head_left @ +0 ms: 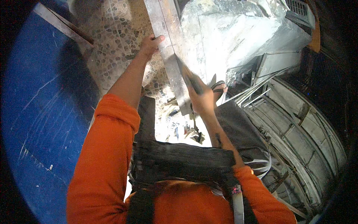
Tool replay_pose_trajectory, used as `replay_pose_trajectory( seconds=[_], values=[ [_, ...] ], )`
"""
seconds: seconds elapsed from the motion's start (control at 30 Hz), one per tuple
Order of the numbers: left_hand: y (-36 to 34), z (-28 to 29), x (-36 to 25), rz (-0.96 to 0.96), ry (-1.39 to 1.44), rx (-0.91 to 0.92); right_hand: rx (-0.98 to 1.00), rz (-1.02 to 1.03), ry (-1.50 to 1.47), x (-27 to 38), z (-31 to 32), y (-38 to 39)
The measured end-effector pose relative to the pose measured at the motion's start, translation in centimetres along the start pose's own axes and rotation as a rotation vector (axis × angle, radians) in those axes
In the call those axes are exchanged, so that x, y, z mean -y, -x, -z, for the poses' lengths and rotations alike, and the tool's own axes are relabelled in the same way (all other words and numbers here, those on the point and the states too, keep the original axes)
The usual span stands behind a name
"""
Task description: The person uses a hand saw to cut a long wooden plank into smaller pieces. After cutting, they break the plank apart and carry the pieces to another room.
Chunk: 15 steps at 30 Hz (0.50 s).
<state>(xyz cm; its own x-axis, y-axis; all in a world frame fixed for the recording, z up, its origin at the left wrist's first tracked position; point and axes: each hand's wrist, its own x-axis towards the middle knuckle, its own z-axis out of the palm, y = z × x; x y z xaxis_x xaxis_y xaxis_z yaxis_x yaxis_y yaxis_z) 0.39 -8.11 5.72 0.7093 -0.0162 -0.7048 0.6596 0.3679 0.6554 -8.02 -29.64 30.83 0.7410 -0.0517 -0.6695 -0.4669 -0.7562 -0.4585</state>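
Note:
A long, flat grey plank-like strip runs down from the top of the view between my hands. My left hand grips its left edge, with the thumb on top. My right hand is closed on a long dark hand tool, blurred, whose flat end lies on or just above the strip's right side; I cannot make out exactly what tool it is. Below the strip are bright scraps on the speckled floor. My sandalled foot shows just right of my right hand.
A scratched blue panel fills the left, with a narrow board at upper left. A whitish, dusty bulky block stands at upper right. Metal frames and loose rods crowd the right side, beside my dark-trousered leg.

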Motion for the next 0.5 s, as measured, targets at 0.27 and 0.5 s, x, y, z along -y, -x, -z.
replay_pose_trajectory(
  seconds=[0.27,0.5],
  values=[
    [-0.8,1.6,1.0,0.073,0.184,-0.022,-0.013,0.014,-0.037,-5.4,7.7,18.5],
    [0.8,-1.4,-0.7,0.028,-0.018,-0.027,-0.039,0.088,-0.056,-0.1,0.8,0.9]
  ],
)
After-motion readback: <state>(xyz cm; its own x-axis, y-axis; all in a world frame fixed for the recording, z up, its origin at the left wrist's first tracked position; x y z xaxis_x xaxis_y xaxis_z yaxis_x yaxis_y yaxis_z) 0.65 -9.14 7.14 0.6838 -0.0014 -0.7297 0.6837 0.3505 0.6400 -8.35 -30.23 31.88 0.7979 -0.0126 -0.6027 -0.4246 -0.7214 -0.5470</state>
